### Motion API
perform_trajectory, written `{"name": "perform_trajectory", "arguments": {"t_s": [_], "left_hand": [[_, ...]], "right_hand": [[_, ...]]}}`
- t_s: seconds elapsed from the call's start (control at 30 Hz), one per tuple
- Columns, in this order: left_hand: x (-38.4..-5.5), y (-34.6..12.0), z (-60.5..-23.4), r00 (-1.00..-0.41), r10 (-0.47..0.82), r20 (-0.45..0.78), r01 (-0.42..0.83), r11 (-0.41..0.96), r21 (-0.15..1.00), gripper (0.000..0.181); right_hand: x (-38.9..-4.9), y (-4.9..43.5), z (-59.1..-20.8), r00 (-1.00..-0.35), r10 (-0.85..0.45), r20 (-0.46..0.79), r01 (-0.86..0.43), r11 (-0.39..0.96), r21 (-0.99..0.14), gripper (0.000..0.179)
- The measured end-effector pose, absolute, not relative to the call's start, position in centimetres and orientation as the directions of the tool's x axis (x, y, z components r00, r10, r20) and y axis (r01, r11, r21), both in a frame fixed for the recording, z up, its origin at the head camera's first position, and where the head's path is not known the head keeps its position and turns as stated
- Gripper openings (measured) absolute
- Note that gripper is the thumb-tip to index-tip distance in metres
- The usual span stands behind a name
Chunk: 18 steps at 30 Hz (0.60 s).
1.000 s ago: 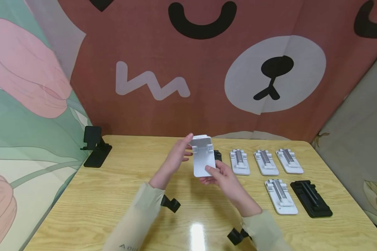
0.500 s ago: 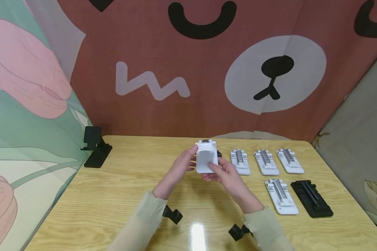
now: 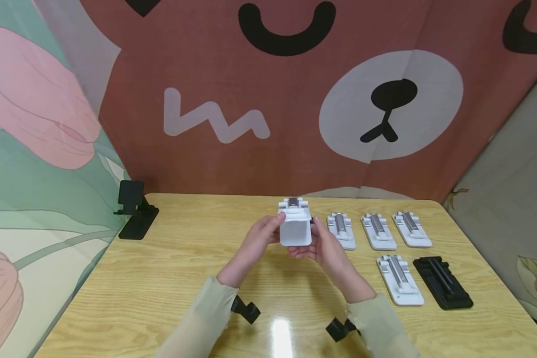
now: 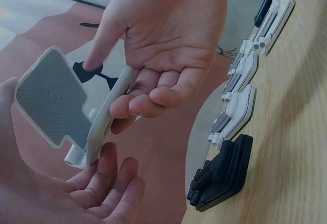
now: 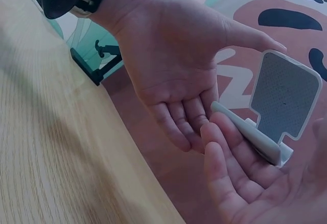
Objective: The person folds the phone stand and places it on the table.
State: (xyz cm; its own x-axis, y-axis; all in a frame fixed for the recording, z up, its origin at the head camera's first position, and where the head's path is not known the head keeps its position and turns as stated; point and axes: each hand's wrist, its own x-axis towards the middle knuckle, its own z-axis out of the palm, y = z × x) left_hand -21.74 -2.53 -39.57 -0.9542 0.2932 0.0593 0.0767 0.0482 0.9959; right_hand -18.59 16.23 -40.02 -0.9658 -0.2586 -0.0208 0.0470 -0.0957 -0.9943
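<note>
A white folding phone stand [image 3: 295, 233] is held in the air between both hands, over the back of the table. Its grey-padded plate [image 4: 53, 99] stands swung out at an angle from the base [image 4: 108, 114]. My left hand [image 3: 256, 241] grips the stand's left side, the thumb on the plate's edge and the fingers by the base. From the right, my right hand [image 3: 328, 248] holds the base, with fingers curled beneath it [image 5: 240, 157]. Part of a black folded phone stand [image 4: 222, 173] shows behind my right hand.
Several white folded phone stands [image 3: 379, 232] lie on the table's right half, one of them [image 3: 400, 281] nearer the front beside a black folded stand [image 3: 443, 283]. A black unfolded stand [image 3: 136, 211] stands at the back left. A printed cloth [image 3: 206, 164] hangs behind the wooden table [image 3: 161, 283].
The phone stand has tipped, its hinge end now showing at the top. My left hand has moved slightly right and down; my right thumb has left the plate's face for its side.
</note>
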Motion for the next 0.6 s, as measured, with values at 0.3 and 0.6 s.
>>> {"name": "perform_trajectory", "arguments": {"t_s": [0.3, 0.6], "left_hand": [[-21.65, -2.68, -39.33, -0.953, 0.298, 0.056, 0.081, 0.071, 0.994, 0.063], [-21.64, -2.86, -39.53, -0.946, 0.317, 0.073, 0.098, 0.066, 0.993, 0.059]], "right_hand": [[-18.61, 16.35, -39.35, -0.957, -0.287, -0.042, 0.067, -0.077, -0.995, 0.084], [-18.42, 16.53, -38.93, -0.956, -0.285, -0.069, 0.087, -0.051, -0.995, 0.079]]}}
